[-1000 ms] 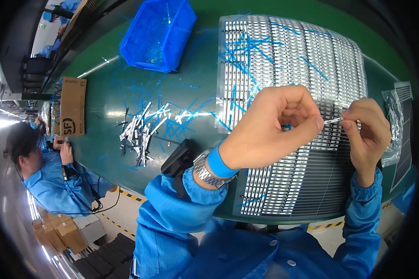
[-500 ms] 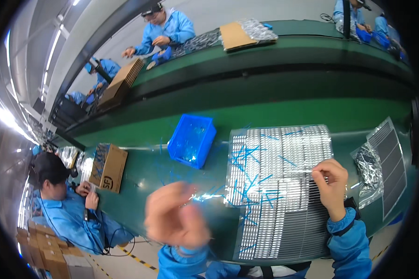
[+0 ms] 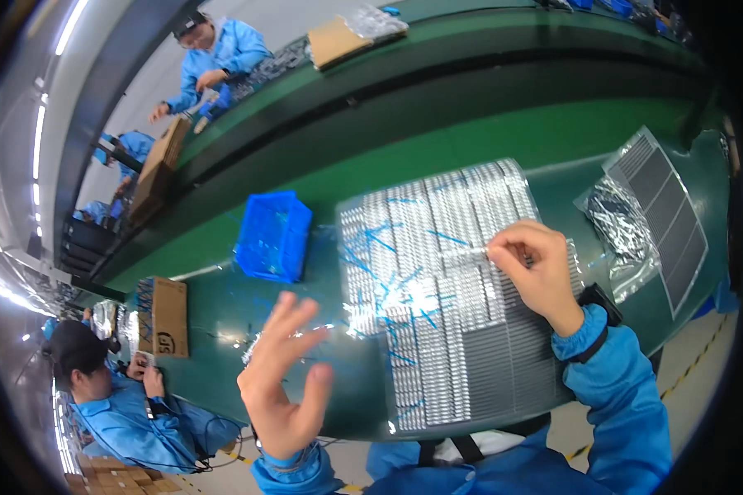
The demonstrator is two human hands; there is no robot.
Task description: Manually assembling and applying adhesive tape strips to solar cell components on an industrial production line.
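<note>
My left hand (image 3: 285, 375) hovers over the green table to the left of the sheets, its fingers spread and nothing in them. My right hand (image 3: 541, 268) pinches thumb against forefinger above the sheets; a small, thin silvery strip (image 3: 469, 252) seems to stick out leftward from the fingertips. Beneath it lies a flat stack of sheets (image 3: 446, 346) covered in rows of shiny silver pieces, with a dark striped bare part at the lower right. Thin blue strips (image 3: 400, 359) are scattered over the sheets. A blue plastic bin (image 3: 274, 239) stands beyond my left hand, with small bits inside.
On the right lie a clear bag of silvery pieces (image 3: 619, 219) and a dark striped sheet (image 3: 669, 223). A cardboard box (image 3: 169, 318) stands at the left, near a seated person in blue (image 3: 132, 412). Another person (image 3: 223, 54) works across the raised green bench (image 3: 437, 87).
My left hand has opened from a curled, blurred pose and its fingers are spread. My right hand stays pinched over the sheets. The whole view has shifted and turned.
</note>
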